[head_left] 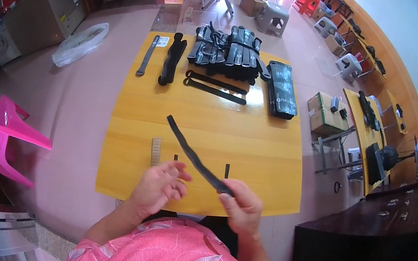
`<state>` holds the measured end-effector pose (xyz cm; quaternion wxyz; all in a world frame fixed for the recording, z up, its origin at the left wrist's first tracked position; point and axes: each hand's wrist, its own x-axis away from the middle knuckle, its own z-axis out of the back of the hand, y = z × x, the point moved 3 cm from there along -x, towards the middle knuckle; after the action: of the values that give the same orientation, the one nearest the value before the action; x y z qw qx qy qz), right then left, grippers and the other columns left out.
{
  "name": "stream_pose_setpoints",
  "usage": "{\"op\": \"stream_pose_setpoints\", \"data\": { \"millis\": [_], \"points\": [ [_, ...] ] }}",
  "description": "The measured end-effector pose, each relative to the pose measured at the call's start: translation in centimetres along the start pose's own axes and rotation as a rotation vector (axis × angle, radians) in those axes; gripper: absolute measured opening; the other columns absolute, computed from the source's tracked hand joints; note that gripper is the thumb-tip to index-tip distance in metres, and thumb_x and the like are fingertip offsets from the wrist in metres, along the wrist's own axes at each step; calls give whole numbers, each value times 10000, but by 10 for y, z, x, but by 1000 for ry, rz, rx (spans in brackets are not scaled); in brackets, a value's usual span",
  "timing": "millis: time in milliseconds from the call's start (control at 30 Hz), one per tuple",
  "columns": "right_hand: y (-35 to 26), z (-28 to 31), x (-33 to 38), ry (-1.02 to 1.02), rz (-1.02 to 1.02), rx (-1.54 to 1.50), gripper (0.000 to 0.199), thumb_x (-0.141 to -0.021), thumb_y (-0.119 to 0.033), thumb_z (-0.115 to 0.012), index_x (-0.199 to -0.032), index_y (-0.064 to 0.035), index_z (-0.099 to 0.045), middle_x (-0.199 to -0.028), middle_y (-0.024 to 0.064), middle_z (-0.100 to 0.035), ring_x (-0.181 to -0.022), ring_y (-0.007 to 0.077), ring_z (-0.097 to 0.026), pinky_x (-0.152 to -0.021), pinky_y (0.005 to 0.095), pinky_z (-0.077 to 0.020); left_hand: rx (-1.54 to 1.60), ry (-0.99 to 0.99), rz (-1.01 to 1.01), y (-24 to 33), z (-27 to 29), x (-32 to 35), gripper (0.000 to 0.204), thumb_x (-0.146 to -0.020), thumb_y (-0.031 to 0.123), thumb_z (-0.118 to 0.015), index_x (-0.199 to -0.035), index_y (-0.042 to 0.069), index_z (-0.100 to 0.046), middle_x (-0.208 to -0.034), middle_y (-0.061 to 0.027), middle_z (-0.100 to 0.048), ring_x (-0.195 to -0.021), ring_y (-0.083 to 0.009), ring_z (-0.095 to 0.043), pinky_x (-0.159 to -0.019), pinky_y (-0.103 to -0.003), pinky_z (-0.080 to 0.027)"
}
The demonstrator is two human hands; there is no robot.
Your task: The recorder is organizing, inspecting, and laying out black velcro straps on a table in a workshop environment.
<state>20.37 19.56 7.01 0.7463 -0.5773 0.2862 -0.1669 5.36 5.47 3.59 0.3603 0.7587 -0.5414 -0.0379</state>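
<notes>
My right hand (245,206) grips one end of a black strap (190,153); the rest of it slants up and to the left above the yellow table (210,123). Beside the strap, my left hand (160,186) is open and empty, with its fingers loosely bent. A ridged tan strip (156,151) lies just beyond the left hand. Two small dark pieces, one at the left (176,157) and one at the right (227,171), rest near the hands. Farther off, two black straps with looped ends (216,82) lie side by side.
At the table's far side are a large pile of bundled black straps (230,49), a flat dark stack (282,90), a thick bundle (173,61) and a single grey strap (148,55). A pink stool (2,137) stands left; a dark cabinet (365,230) stands right.
</notes>
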Motion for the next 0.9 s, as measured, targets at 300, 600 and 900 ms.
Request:
{"op": "stream_pose_setpoints", "data": {
  "millis": [300,600,900],
  "points": [
    [-20,-23,4,-333,250,319,467,-709,-127,-764,-1100,44,-575,-985,174,-571,-846,296,-584,-727,357,-486,-195,48,-26,-19,-5,-5,306,-903,146,-589,-1119,-5,-435,-879,-105,-621,-662,-150,-619,-516,-236,-488],
    [-11,-21,6,-326,145,314,178,-760,-13,-637,-932,31,-618,-744,137,-578,-685,279,-581,-604,303,-455,-256,-54,117,-18,-12,5,337,-894,152,-608,-1134,-7,-432,-854,-101,-623,-639,-152,-621,-506,-236,-484],
    [-6,-23,3,-370,-141,34,179,-746,-19,-662,-913,36,-630,-725,86,-580,-644,166,-559,-581,269,-434,-106,-75,131,-15,-18,8,448,-883,99,-599,-1259,4,-375,-874,-102,-633,-699,-160,-637,-532,-243,-511]
  ]
}}
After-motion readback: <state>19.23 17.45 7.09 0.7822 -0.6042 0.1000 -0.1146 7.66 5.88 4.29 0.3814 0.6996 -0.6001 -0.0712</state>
